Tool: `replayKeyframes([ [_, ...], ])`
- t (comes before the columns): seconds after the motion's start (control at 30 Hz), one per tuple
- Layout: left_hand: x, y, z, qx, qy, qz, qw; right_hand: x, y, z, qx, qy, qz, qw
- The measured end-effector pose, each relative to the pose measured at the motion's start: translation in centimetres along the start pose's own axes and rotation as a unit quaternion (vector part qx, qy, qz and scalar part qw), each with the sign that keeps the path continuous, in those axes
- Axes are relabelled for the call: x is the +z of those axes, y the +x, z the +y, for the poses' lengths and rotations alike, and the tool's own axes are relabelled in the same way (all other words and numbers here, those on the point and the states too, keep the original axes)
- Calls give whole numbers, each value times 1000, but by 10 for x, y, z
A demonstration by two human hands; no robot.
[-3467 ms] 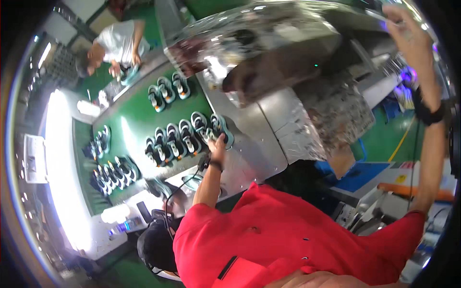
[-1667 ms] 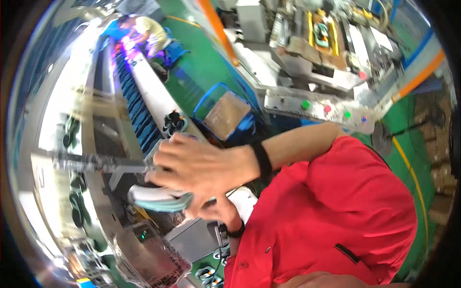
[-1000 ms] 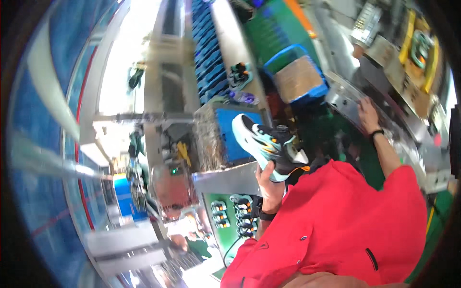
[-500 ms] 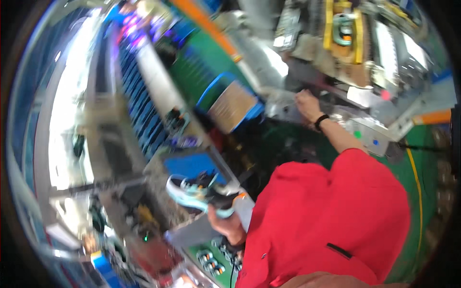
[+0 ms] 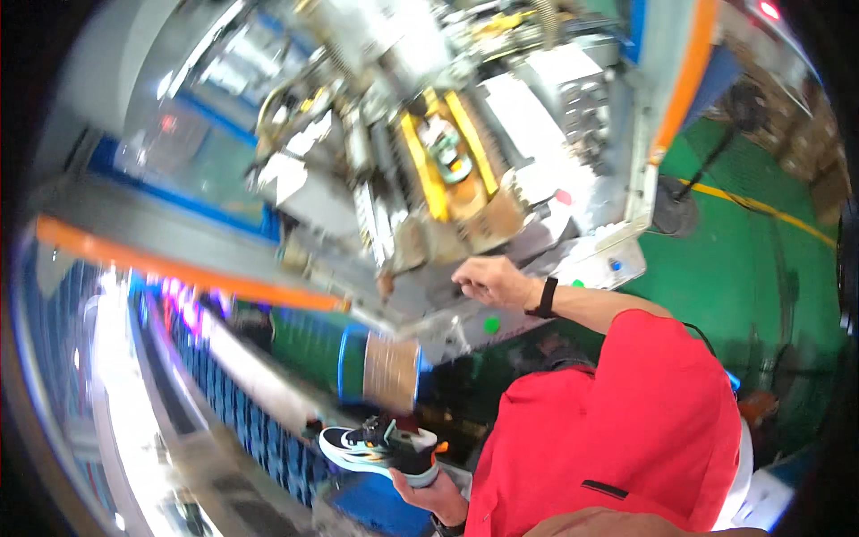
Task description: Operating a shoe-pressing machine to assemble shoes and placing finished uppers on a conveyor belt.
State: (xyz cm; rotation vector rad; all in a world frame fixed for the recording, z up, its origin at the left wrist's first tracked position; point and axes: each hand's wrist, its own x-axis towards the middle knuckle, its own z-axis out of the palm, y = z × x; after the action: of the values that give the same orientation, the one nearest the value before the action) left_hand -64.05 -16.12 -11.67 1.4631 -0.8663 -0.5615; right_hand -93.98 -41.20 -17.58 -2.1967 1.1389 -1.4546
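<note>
A black and white sneaker with a pale blue sole and an orange patch at the heel rests in my left hand. The fingers wrap its sole near the heel, and the toe points left. My right hand, a black band on its wrist, hovers at the front edge of a machine. Its fingers are curled, and whatever lies inside them is hidden. Beyond that hand, a second shoe sits in the machine between two yellow side bars.
A cardboard-coloured board in a blue frame stands beyond the sneaker. Along the left runs a long conveyor line. An orange rail edges the machine at left, and a standing fan is on the green floor at right.
My view has swung right, bringing the machine toward the middle. My left hand still holds the sneaker. The right hand now shows closer to the machine's yellow bars.
</note>
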Motion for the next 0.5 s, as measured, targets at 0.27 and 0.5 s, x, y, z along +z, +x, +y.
replayKeyframes([
  [0.27,125,21,22,-64,-123,-214,967,-492,107,5,-50,-566,425,704],
  [0.5,187,32,43,-393,-227,-227,862,-702,104,-79,64,-652,476,587],
])
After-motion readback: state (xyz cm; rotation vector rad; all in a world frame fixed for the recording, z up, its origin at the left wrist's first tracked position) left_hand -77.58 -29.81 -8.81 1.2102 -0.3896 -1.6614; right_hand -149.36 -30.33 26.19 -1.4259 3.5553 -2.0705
